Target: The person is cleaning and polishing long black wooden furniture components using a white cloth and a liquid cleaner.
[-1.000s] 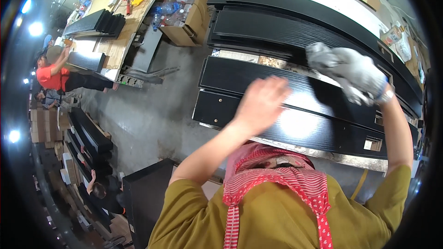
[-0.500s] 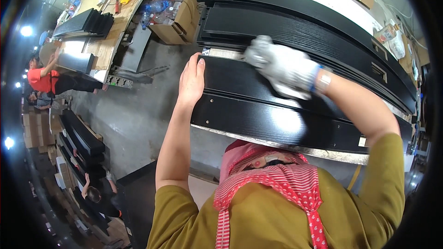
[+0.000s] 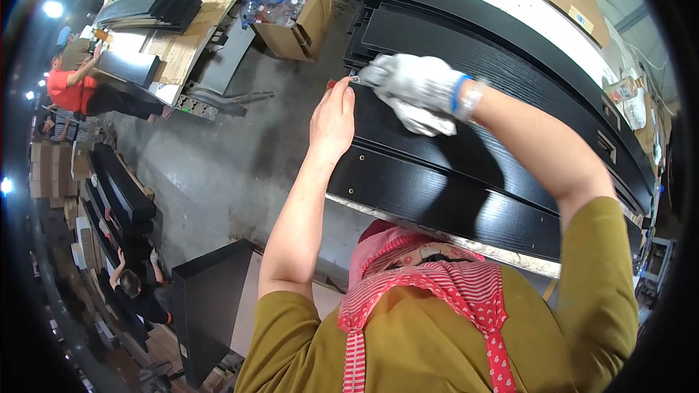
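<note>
A long black board (image 3: 415, 131) with a wood-grain face lies in front of me. At its left end rests my left hand (image 3: 333, 122), bare, with fingers stretched along the end edge and the thumb by the corner. My right hand (image 3: 419, 81), in a white knitted glove, bears down on the board near that same end. Its fingers are bent over what looks like a white cloth (image 3: 428, 122), partly hidden under the glove. Nearest my body lies another black board (image 3: 397, 182) with small holes at its left end.
Behind the boards are stacked black panels (image 3: 466, 47) with rectangular cutouts at the right. A cardboard box (image 3: 313, 25) of plastic bottles stands at the back left, beside a wooden workbench (image 3: 191, 36). A person in red (image 3: 71, 91) stands there; another person (image 3: 135, 295) works lower left.
My gloved right hand has slid left along the board, close to its left end. My left hand stays at the board's end. The whole view has shifted slightly.
</note>
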Tool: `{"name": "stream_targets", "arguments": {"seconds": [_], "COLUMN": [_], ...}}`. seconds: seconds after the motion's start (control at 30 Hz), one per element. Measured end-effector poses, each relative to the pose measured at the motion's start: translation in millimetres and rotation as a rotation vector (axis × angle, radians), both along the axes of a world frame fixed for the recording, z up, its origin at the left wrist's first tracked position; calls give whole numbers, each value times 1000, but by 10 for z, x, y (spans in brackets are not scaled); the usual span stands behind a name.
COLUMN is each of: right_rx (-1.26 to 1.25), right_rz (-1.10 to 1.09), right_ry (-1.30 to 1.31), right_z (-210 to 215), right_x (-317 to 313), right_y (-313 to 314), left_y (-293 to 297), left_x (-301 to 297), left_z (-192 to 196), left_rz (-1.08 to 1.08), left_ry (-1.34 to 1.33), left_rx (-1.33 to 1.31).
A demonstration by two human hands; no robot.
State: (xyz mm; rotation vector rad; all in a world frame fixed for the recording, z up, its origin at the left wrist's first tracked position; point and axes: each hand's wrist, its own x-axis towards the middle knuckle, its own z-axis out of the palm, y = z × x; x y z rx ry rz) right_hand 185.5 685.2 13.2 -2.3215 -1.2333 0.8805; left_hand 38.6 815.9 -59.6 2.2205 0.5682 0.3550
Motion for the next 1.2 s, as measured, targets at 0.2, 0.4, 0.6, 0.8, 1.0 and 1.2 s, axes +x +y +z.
{"name": "stream_targets", "arguments": {"seconds": [0.2, 0.4, 0.6, 0.8, 1.0, 1.2], "right_rx": [83, -54, 30, 155, 16, 409], "right_rz": [5, 26, -161, 175, -108, 215], "right_ry": [40, -74, 221, -158, 56, -563], "right_z": [23, -285, -160, -360, 59, -398], "right_x": [-92, 90, -38, 96, -153, -111], "right_y": [-110, 371, -90, 287, -285, 200], "left_y": [38, -65, 50, -40, 47, 35], "left_x": [-108, 23, -102, 5, -128, 52], "left_z": [-49, 52, 27, 40, -9, -210], "left_rz": [20, 4, 35, 2, 26, -19], "left_ry": [-56, -37, -11, -14, -29, -77], "left_rx": [5, -10, 6, -10, 20, 68]}}
